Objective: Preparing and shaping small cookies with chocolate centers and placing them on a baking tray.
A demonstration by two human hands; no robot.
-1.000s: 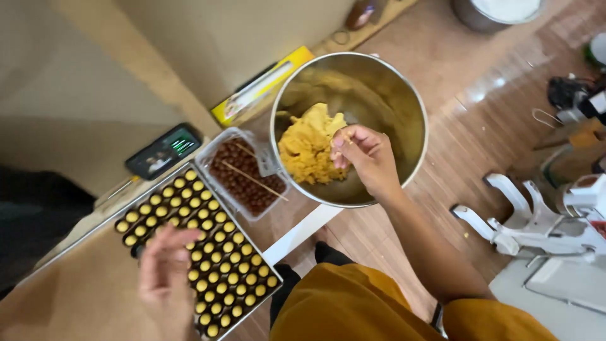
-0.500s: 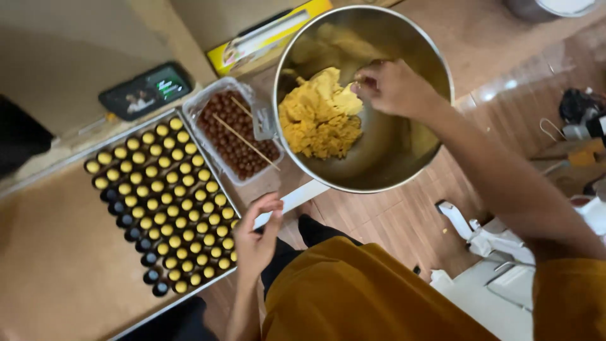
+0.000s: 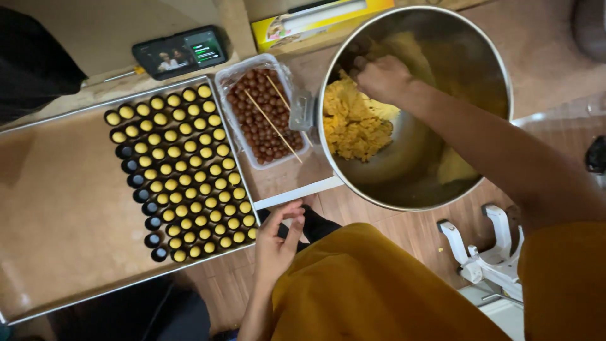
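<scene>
The right hand (image 3: 385, 79) reaches down into the large steel mixing bowl (image 3: 480, 76), its fingers (image 3: 361, 63) curled and pressed into the top of the yellow dough (image 3: 353, 123); whether they have pinched off a piece cannot be told, since the fingertips are turned away and partly hidden; the dough lies heaped against the left inner wall of the bowl, with thin smears higher up the wall and a patch lower right; the left hand (image 3: 278, 243) hovers below the bowl, near the front corner of the baking tray (image 3: 63, 208), its fingers loosely curved and released, holding nothing, the fingertips just beside a white strip (image 3: 297, 193) that runs along the tray's near edge toward the bowl.

The tray lies on the worktop (image 3: 555, 57) at the left and bears rows of small dark cups filled with yellow dough balls (image 3: 183, 167), packed in a slanted block on its right part, the rest of it bare brown lining; between the tray and the bowl sits a clear plastic tub of small brown balls (image 3: 255, 129), with two thin wooden skewers (image 3: 271, 123) laid across them; the tub touches the bowl's side handle; behind the tray a phone (image 3: 180, 50) lies with its screen lit; a yellow box (image 3: 315, 22) lies beyond the bowl's rim; a white stand mixer base (image 3: 486, 252) sits at lower right, well apart from the tray; the person's mustard-coloured clothing fills the bottom of the view.
</scene>
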